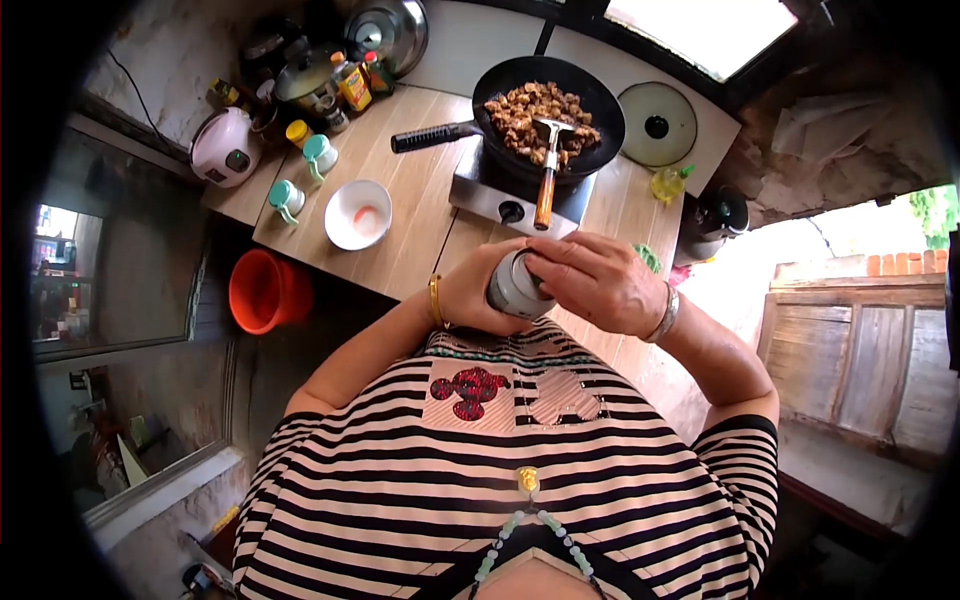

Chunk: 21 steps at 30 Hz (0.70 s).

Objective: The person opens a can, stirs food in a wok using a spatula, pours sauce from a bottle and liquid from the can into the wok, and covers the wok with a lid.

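My left hand (478, 285) is wrapped around a silver-grey can (516, 288), held in front of my chest at the table's near edge. The fingers of my right hand (598, 280) are bent over the can's top end and hide most of it, so any tab is out of sight. Beyond my hands, a black wok (600, 85) of browned meat chunks (520, 105) sits on a silver stove (490, 195). A spatula with a wooden handle (546, 195) rests in the wok, its handle pointing toward me.
Left of the stove stand a white bowl (345, 233), two green-lidded jars (285, 197), a pink rice cooker (222, 150) and several sauce bottles (350, 85). A glass lid (655, 108) and a small oil bottle (668, 185) are on the right. Below, left, is a red bucket (262, 292).
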Tool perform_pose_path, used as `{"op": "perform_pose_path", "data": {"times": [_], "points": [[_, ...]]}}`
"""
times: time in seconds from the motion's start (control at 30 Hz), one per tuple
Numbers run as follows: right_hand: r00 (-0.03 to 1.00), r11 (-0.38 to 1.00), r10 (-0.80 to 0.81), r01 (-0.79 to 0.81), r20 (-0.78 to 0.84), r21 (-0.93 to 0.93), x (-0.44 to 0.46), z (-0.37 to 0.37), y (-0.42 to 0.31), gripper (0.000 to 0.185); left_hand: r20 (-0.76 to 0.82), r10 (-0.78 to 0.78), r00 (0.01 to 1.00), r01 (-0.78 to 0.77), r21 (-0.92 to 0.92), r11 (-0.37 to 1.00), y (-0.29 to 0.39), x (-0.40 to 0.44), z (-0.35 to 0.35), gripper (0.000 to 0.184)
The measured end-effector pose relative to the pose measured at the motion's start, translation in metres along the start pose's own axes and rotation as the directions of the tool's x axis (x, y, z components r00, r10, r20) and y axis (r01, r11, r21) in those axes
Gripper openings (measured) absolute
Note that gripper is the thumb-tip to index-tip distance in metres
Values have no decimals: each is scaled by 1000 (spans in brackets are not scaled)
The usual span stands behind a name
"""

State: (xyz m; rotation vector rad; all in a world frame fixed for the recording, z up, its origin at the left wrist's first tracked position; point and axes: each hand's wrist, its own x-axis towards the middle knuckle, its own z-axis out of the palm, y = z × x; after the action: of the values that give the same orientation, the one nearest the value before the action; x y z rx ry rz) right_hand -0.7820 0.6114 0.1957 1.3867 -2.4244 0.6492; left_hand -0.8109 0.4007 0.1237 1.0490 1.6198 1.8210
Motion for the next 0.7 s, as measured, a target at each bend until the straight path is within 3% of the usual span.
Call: {"op": "perform_pose_path", "data": {"times": [0.13,0.17,0.23,0.33,0.37,0.47,0.6,0.7], "points": [[997,993,55,-50,-45,108,-2,2,1,30,-44,32,999,-32,-2,999,-3,-1,4,70],[990,974,140,-132,-29,182,-3,2,0,33,-32,15,999,-15,-5,1000,-4,-4,3,72],[954,903,298,-288,19,318,-5,2,-2,38,-9,22,1000,-23,-38,999,-7,-3,3,71],[922,752,385,-331,28,570,-3,7,2,51,7,14,1000,-14,-73,997,-6,-2,3,70],[925,755,362,-364,116,546,-6,6,7,62,11,7,1000,-6,-84,996,-6,-2,3,70],[904,716,355,-427,238,552,-3,1,11,59,61,-13,998,20,-113,993,-6,-3,5,69],[892,663,378,-447,247,600,-8,3,13,51,139,-12,990,23,-75,997,-1,-1,6,66],[899,704,342,-438,273,559,-8,-4,9,46,151,-8,989,18,-66,998,-3,0,10,64]]}}
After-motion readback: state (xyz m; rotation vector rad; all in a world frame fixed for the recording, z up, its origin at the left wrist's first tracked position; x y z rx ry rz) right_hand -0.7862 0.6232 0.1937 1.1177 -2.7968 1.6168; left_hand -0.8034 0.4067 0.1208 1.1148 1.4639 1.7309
